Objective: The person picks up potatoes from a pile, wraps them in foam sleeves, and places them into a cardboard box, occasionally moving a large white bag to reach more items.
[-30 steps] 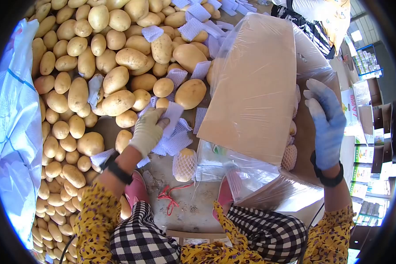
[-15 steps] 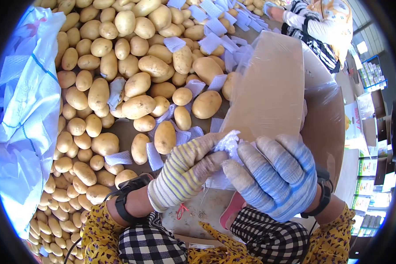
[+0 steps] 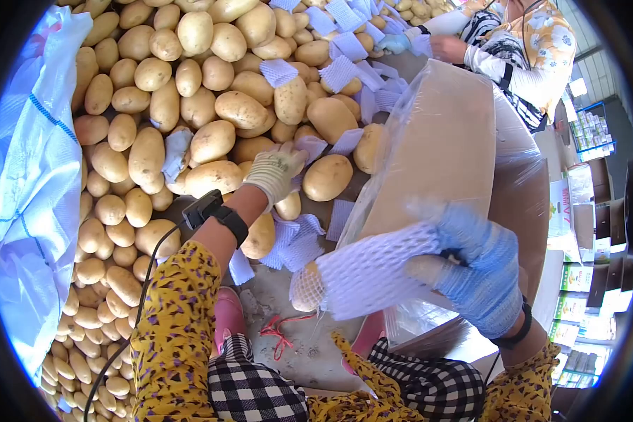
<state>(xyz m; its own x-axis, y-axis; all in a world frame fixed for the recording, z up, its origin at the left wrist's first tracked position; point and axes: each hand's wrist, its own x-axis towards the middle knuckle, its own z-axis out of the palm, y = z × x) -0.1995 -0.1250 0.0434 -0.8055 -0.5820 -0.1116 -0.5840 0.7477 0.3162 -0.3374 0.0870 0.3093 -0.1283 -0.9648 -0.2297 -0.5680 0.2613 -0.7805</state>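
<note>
My left hand [image 3: 278, 171], in a striped knit glove, reaches into the potato pile [image 3: 239, 109]. Its fingers curve down over a potato that the glove mostly hides. A large potato [image 3: 328, 178] lies just right of it, with white foam net sleeves [image 3: 292, 243] nearby. My right hand [image 3: 475, 271], in a blue-grey glove blurred by motion, grips a white foam net sleeve [image 3: 380, 271] by its right end. At the sleeve's lower left end a potato [image 3: 307, 287] shows through the mesh. This sleeve hangs in front of the plastic-lined cardboard box [image 3: 436, 133].
A white woven sack [image 3: 39, 176] stands along the left side. Loose foam sleeves [image 3: 348, 46] lie over the far potatoes. A co-worker [image 3: 520, 63] works at the upper right, beyond the box. Printed cartons [image 3: 577, 278] stand at the right. A red string [image 3: 281, 334] lies on the floor.
My hands were together at a bunched foam sleeve and are now apart. My left hand has moved up and left onto the potatoes. My right hand now holds the sleeve stretched out.
</note>
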